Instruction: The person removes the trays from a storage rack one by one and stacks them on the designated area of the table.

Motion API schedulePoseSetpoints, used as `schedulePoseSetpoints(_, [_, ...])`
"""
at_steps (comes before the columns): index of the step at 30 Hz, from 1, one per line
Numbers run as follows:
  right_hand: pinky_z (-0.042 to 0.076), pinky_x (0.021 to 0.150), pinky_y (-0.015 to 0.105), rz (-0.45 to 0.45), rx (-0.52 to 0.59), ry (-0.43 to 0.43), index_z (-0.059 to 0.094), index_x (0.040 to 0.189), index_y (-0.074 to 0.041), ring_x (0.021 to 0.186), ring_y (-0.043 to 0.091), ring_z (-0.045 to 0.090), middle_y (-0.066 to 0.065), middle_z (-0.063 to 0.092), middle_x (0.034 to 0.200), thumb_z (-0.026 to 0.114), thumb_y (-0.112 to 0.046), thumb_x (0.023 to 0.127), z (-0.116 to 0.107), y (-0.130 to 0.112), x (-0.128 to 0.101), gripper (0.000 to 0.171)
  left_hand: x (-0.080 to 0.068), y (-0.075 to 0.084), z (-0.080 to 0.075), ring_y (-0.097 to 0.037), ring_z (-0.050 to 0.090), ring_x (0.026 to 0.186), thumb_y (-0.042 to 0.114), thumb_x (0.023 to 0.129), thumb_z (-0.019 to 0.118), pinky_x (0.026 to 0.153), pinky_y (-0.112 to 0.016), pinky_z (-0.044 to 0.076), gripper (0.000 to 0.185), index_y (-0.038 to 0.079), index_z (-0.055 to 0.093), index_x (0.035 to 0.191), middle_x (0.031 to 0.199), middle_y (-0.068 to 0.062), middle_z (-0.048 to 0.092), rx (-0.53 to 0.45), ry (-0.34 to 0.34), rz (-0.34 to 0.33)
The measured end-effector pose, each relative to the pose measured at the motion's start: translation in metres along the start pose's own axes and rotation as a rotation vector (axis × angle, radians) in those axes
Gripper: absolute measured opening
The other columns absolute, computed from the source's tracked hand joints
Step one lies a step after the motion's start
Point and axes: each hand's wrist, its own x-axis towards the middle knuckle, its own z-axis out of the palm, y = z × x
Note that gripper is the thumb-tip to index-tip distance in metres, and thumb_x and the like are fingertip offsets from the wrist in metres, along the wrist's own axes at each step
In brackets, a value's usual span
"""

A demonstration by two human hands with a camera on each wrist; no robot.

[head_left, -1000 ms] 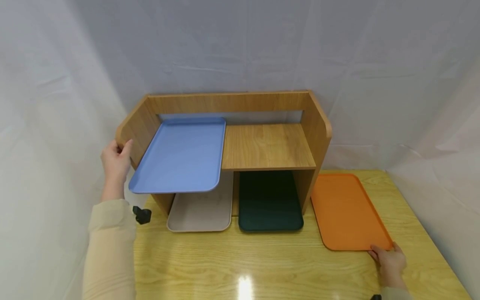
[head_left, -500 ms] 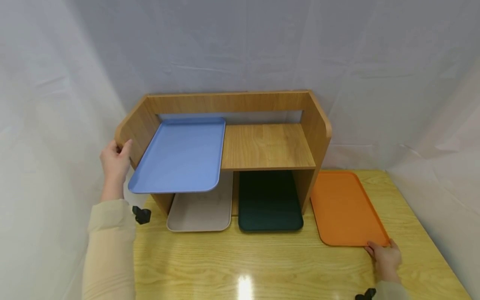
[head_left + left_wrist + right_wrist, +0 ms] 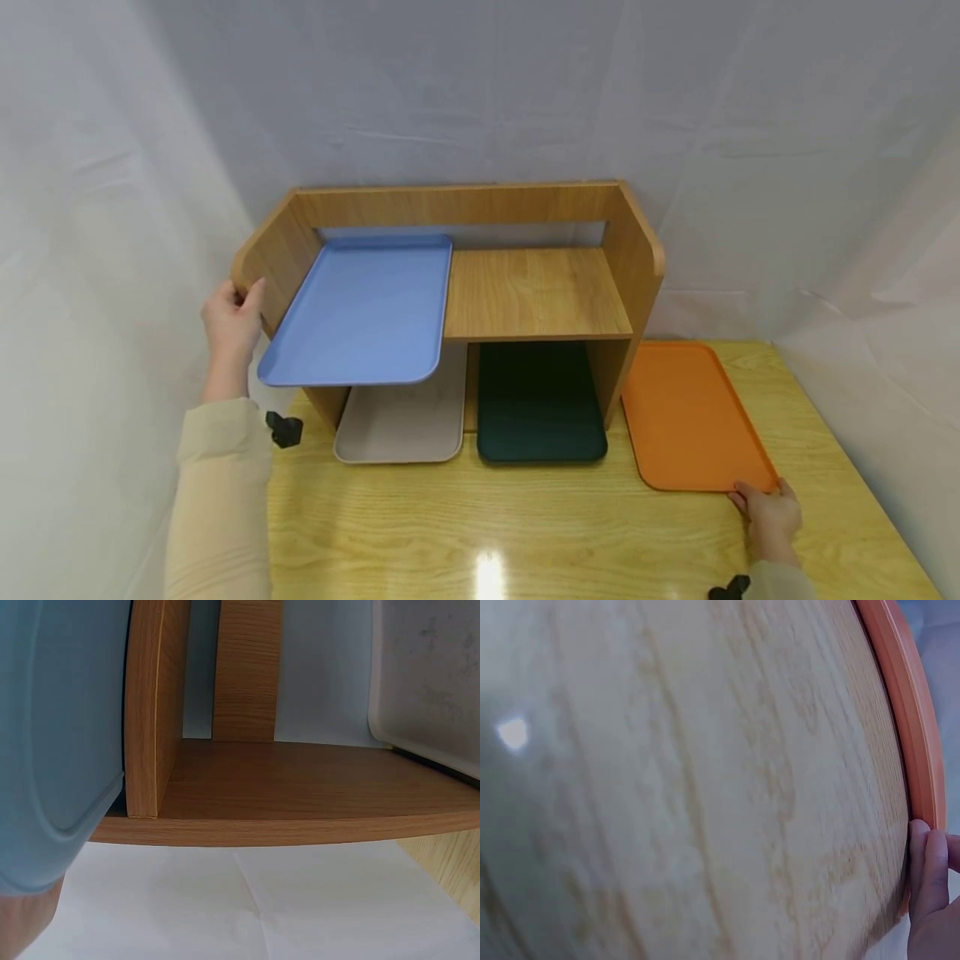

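At the left end of a wooden desktop shelf (image 3: pixel 536 292), my left hand (image 3: pixel 231 321) grips the front edge of the side panel, thumb toward the inside. Beside that hand, a blue tray (image 3: pixel 360 312) lies on the upper board, its near end jutting past the front. My right hand (image 3: pixel 771 515) holds the near right corner of an orange tray (image 3: pixel 697 421), which lies on the table right of the shelf. In the right wrist view, fingertips (image 3: pixel 928 847) press on the orange rim.
Under the upper board, a beige tray (image 3: pixel 405 421) occupies the left compartment and a dark green tray (image 3: pixel 540 408) the right one. Both stick out in front onto the wooden table (image 3: pixel 420 525). White sheeting (image 3: pixel 480 92) hangs behind and at both sides.
The orange tray has shifted slightly away and to the left with my right hand, mostly in the first half second. My left hand and the shelf stay put.
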Motion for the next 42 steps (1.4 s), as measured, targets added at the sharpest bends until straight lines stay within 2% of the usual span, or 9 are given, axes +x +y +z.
schedulePoseSetpoints(5, [0.047, 0.067, 0.02, -0.043, 0.034, -0.04, -0.003, 0.141, -0.015, 0.058, 0.005, 0.059, 0.019, 0.0, 0.142, 0.059, 0.004, 0.077, -0.004, 0.004, -0.003, 0.091, 0.0, 0.001, 0.0, -0.006, 0.045, 0.069, 0.029, 0.089, 0.05, 0.058, -0.014, 0.037, 0.038, -0.005, 0.054, 0.105, 0.088, -0.008, 0.053, -0.002, -0.011, 0.01])
schedulePoseSetpoints(7, [0.048, 0.066, 0.02, -0.06, 0.02, -0.058, -0.004, 0.141, -0.014, 0.059, 0.006, 0.06, 0.025, 0.019, 0.135, 0.06, -0.002, 0.079, -0.007, 0.004, -0.004, 0.09, 0.0, 0.001, 0.0, -0.007, 0.045, 0.07, 0.03, 0.089, 0.05, 0.058, -0.014, 0.037, 0.038, -0.005, 0.054, 0.105, 0.09, -0.01, 0.053, -0.003, -0.014, 0.011])
schedulePoseSetpoints(10, [0.049, 0.061, 0.021, -0.091, -0.045, -0.082, -0.004, 0.141, -0.013, 0.055, 0.007, 0.06, 0.016, 0.057, 0.1, 0.061, -0.011, 0.08, -0.011, 0.003, -0.007, 0.089, 0.0, 0.0, -0.001, -0.008, 0.046, 0.071, 0.03, 0.089, 0.05, 0.058, -0.015, 0.038, 0.039, -0.004, 0.054, 0.106, 0.092, -0.011, 0.054, -0.007, -0.016, 0.005])
schedulePoseSetpoints(14, [0.05, 0.053, 0.022, -0.18, -0.205, -0.092, -0.002, 0.14, -0.007, 0.047, 0.008, 0.059, -0.004, 0.056, 0.055, 0.06, -0.02, 0.081, -0.015, -0.001, -0.015, 0.086, 0.0, -0.002, 0.0, -0.007, 0.046, 0.071, 0.03, 0.089, 0.05, 0.059, -0.015, 0.038, 0.038, -0.004, 0.054, 0.106, 0.091, -0.01, 0.055, -0.006, -0.021, -0.007])
schedulePoseSetpoints(19, [0.05, 0.055, 0.024, -0.294, -0.344, -0.064, 0.005, 0.139, -0.001, 0.05, 0.005, 0.058, 0.024, 0.059, 0.083, 0.058, -0.028, 0.083, -0.014, -0.006, -0.028, 0.081, 0.0, -0.001, -0.001, -0.007, 0.045, 0.07, 0.031, 0.089, 0.05, 0.059, -0.017, 0.038, 0.038, -0.004, 0.054, 0.104, 0.086, -0.006, 0.053, -0.015, -0.015, -0.013])
schedulePoseSetpoints(23, [0.05, 0.058, 0.022, -0.321, -0.296, -0.066, 0.009, 0.14, -0.005, 0.055, 0.0, 0.057, 0.009, 0.062, 0.078, 0.062, -0.029, 0.081, -0.014, -0.004, -0.026, 0.083, 0.0, 0.0, -0.001, -0.006, 0.044, 0.068, 0.03, 0.088, 0.051, 0.058, -0.016, 0.037, 0.037, -0.005, 0.054, 0.102, 0.082, -0.002, 0.051, -0.023, -0.007, -0.008])
schedulePoseSetpoints(26, [0.049, 0.056, 0.019, -0.346, -0.275, -0.072, 0.011, 0.14, -0.005, 0.054, -0.003, 0.055, -0.019, 0.049, 0.065, 0.063, -0.03, 0.08, -0.014, -0.008, -0.034, 0.083, 0.0, -0.001, -0.001, -0.005, 0.044, 0.066, 0.03, 0.088, 0.051, 0.057, -0.016, 0.037, 0.036, -0.005, 0.053, 0.099, 0.079, -0.001, 0.05, -0.017, 0.0, -0.002])
schedulePoseSetpoints(36, [0.04, 0.053, 0.008, -0.468, -0.424, -0.07, 0.019, 0.138, -0.003, 0.054, -0.009, 0.049, -0.031, 0.044, 0.063, 0.059, -0.031, 0.084, 0.001, -0.024, -0.069, 0.073, 0.0, -0.002, -0.001, -0.005, 0.042, 0.063, 0.03, 0.088, 0.052, 0.053, -0.015, 0.035, 0.036, -0.005, 0.053, 0.097, 0.074, 0.001, 0.048, -0.006, 0.005, 0.001])
schedulePoseSetpoints(42, [0.042, 0.057, 0.008, -0.503, -0.357, -0.156, 0.021, 0.138, -0.003, 0.062, -0.014, 0.049, -0.027, 0.048, 0.069, 0.061, -0.023, 0.083, 0.017, -0.03, -0.083, 0.07, 0.001, -0.002, 0.0, -0.005, 0.042, 0.063, 0.03, 0.088, 0.052, 0.053, -0.014, 0.035, 0.036, -0.005, 0.054, 0.096, 0.072, 0.004, 0.048, -0.011, 0.007, 0.003])
